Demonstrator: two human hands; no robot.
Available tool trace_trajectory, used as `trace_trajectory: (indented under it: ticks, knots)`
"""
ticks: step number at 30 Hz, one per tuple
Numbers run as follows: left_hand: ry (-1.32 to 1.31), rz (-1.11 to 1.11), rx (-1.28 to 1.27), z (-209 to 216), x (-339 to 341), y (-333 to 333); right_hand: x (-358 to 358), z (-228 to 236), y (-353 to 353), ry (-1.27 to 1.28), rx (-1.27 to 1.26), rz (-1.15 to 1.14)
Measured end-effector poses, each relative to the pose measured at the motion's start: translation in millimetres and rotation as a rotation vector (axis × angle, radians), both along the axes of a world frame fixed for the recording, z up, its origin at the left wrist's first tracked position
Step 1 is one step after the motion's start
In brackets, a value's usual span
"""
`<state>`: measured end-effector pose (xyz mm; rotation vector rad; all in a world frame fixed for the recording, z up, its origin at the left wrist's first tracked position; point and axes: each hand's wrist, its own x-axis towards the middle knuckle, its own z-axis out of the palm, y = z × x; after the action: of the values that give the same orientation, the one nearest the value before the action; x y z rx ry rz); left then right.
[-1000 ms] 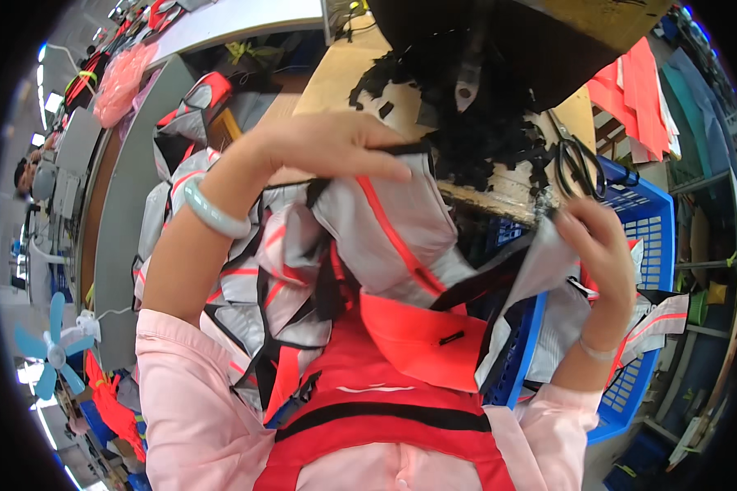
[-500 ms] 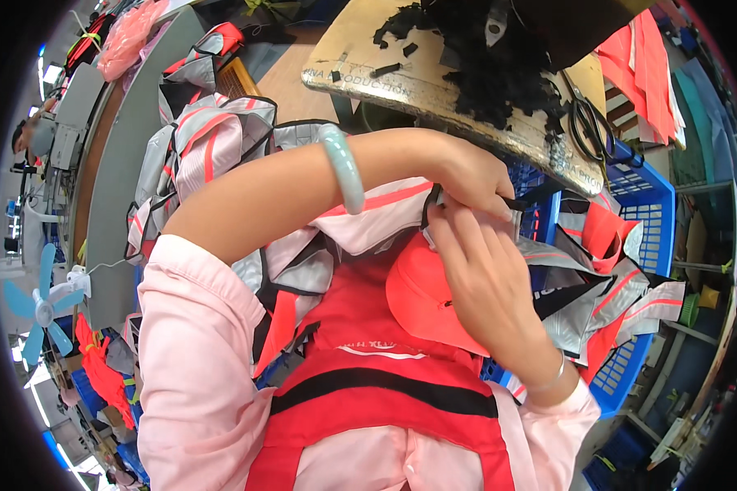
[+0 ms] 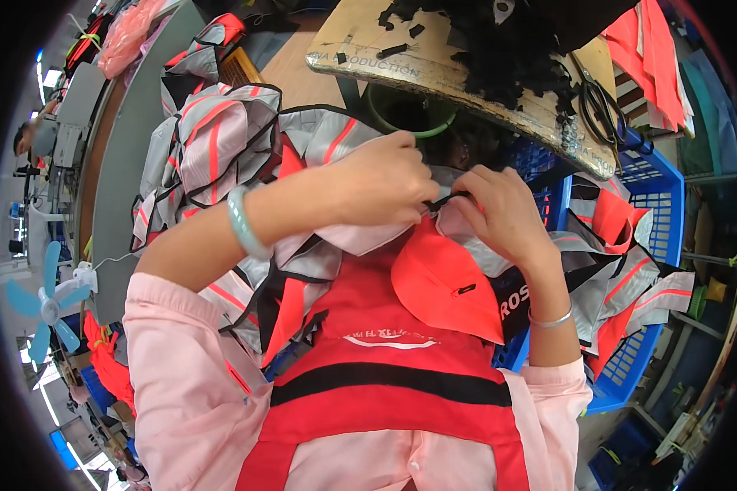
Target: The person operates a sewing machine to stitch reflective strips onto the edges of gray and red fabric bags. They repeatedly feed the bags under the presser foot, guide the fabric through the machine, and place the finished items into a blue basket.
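In front of my chest I hold a silver-grey garment piece (image 3: 483, 255) with black edging and a coral panel that has a small black zip pull. My left hand (image 3: 381, 182) is closed at one end of a short stretch of black edging (image 3: 444, 201). Opposite it, the bent fingers of my right hand (image 3: 504, 211) pinch the same edging. More silver-grey, black-edged pieces (image 3: 221, 143) with coral stripes lie heaped at the left and run under my left forearm. What lies inside my left fist is hidden.
Ahead stands a tape-edged board (image 3: 434, 69) covered with black fabric scraps (image 3: 508, 65) and black-handled scissors (image 3: 599, 106). A green round rim (image 3: 422, 131) shows beneath it. At right a blue plastic basket (image 3: 667, 192) holds more pieces. A blue-bladed fan (image 3: 49, 307) is at far left.
My left hand has pulled back leftward from over the right hand, and the two are now apart with black edging between them. The coral panel has swung down and shows more fully.
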<state>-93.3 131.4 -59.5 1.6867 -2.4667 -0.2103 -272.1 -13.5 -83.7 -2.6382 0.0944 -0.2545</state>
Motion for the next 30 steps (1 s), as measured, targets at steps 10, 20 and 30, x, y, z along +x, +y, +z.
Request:
trace_trajectory:
  ticks: [10,20,30]
  knots:
    - [0.021,0.155,-0.141,33,10,42,35,-35,62,-0.271,0.402,0.238]
    - [0.301,0.067,-0.075,63,-19,22,11,49,-15,0.574,1.057,0.497]
    - [0.287,0.232,-0.243,48,-29,-3,-60,66,31,-0.231,0.298,-0.292]
